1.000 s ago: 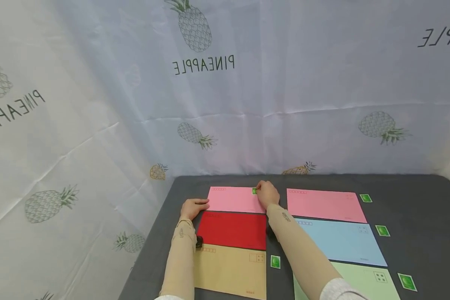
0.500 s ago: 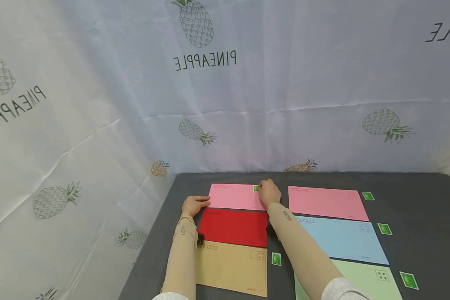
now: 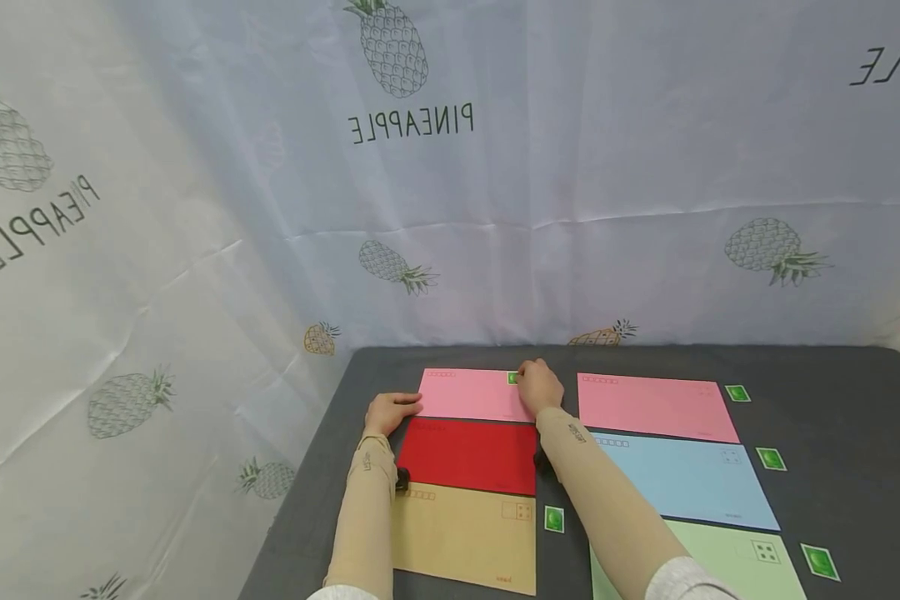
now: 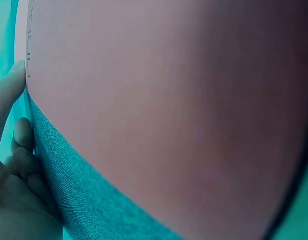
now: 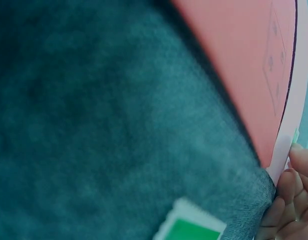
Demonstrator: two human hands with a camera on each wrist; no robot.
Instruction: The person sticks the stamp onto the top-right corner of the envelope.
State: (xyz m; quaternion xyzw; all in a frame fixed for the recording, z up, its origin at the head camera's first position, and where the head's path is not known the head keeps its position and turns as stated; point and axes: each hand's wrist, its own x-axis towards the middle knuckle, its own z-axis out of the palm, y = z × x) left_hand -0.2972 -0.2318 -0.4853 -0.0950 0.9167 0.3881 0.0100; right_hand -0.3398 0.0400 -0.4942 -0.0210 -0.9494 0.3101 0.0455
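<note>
At the far left of the table lies a pink envelope (image 3: 465,395). My left hand (image 3: 387,412) rests at its left edge; in the left wrist view the thumb (image 4: 11,82) lies straight on the edge while other fingers bend below. A small green stamp (image 3: 512,378) sits at the envelope's upper right corner. The fingers of my right hand (image 3: 540,388) pinch at its right side, partly hiding it. In the right wrist view only a sliver of the stamp (image 5: 296,135) shows above the thumb.
Nearer me are a red envelope (image 3: 467,456) and a tan envelope (image 3: 457,537), with a loose green stamp (image 3: 554,519) beside. To the right lie another pink envelope (image 3: 652,407), a blue envelope (image 3: 690,483) and a pale green envelope (image 3: 727,554), each with a stamp nearby.
The head view has shifted slightly. Both hands stay at the far-left pink envelope, and the stamp keeps its place at the corner.
</note>
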